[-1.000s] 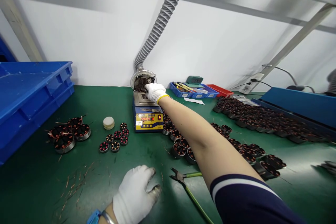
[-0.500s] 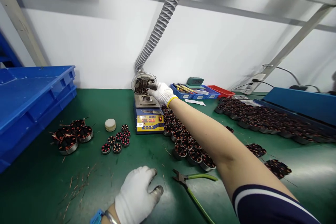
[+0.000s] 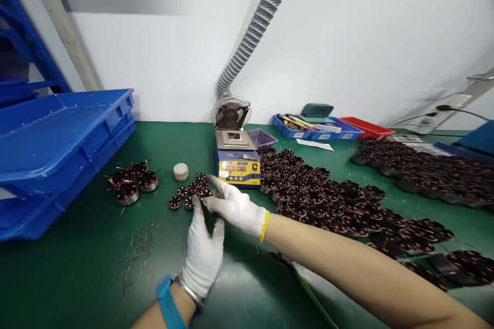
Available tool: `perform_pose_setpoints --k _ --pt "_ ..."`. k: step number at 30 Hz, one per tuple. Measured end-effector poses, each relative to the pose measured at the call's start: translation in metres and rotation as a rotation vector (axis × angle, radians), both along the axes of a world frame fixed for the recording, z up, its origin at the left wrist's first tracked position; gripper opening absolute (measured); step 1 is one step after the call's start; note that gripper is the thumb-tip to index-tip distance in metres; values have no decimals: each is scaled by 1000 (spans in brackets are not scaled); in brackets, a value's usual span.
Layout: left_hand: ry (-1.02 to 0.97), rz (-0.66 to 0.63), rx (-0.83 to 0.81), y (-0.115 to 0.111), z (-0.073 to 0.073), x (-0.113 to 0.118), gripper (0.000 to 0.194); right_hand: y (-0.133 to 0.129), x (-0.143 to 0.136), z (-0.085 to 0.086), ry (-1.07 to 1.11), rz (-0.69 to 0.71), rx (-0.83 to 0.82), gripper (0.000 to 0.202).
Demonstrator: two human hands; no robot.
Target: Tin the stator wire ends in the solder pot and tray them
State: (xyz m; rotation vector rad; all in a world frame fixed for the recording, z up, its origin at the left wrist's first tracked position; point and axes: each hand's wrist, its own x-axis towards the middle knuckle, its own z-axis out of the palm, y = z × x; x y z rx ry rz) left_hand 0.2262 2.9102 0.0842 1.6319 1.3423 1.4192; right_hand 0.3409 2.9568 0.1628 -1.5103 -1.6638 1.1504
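My left hand (image 3: 204, 254), in a white glove with dark fingertips, is open. Its fingers reach up to the near edge of a cluster of small round wound motor stators (image 3: 182, 192). From the right comes my right hand (image 3: 233, 205), gloved alike with a yellow cuff. Its fingers are stretched apart over the right side of that cluster, and I see nothing held between them. The fingertips of both hands almost meet and hide part of the cluster. Just behind stands a blue and yellow solder pot (image 3: 237, 159) with a lit display.
Larger wound stators (image 3: 304, 190) crowd the right; a few more (image 3: 127, 193) sit left beside wire scraps (image 3: 141, 247). A round white tin (image 3: 180, 171) stands nearby. Green-handled cutters (image 3: 312, 293) lie in front. Blue trays (image 3: 77, 133) are stacked left. An exhaust hose (image 3: 258, 25) hangs above the pot.
My right hand has come back from the solder pot's top to the small stators. My left hand has moved up to meet it. The view has shifted to the left.
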Motion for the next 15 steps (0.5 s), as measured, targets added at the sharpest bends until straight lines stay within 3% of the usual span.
perform_pose_setpoints --k 4,8,12,15 --pt "-41 6 -98 0 6 -1 77 -10 3 -1 44 119 -132 47" --pt "-32 -34 -112 1 8 1 83 -10 8 8 76 152 -217 33" --pt "-13 -98 -134 -1 4 4 89 3 16 20 96 45 -200 41" --pt "66 -105 -178 -2 0 5 89 28 35 39 43 -94 -19 37"
